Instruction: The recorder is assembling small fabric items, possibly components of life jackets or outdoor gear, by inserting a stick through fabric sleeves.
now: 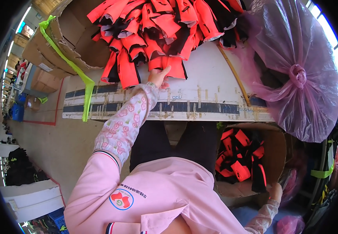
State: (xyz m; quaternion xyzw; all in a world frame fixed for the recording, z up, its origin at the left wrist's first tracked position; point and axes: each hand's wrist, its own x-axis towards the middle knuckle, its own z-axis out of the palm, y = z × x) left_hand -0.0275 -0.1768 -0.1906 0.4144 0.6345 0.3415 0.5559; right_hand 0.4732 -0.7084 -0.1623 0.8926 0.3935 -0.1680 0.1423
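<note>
A large pile of bright orange and black fabric pieces (153, 31), tube-like with open ends, covers the far part of the table. My left hand (159, 77) reaches to the pile's near edge, its fingers closed on the lower end of one orange fabric piece (175, 67). Low on the right, my right hand (275, 192) is beside the near rim of an open cardboard box (275, 150). Its fingers are too small and partly hidden to read. Inside that box lie more orange and black fabric pieces (241, 171), loosely heaped.
The white table (200, 78) has a worn, taped front edge. A tied pink plastic bag (297, 78) bulges over its right side. At the left stands another cardboard box (75, 27) with a neon yellow strip (88, 93) hanging down. A wooden stick (233, 74) lies on the tabletop.
</note>
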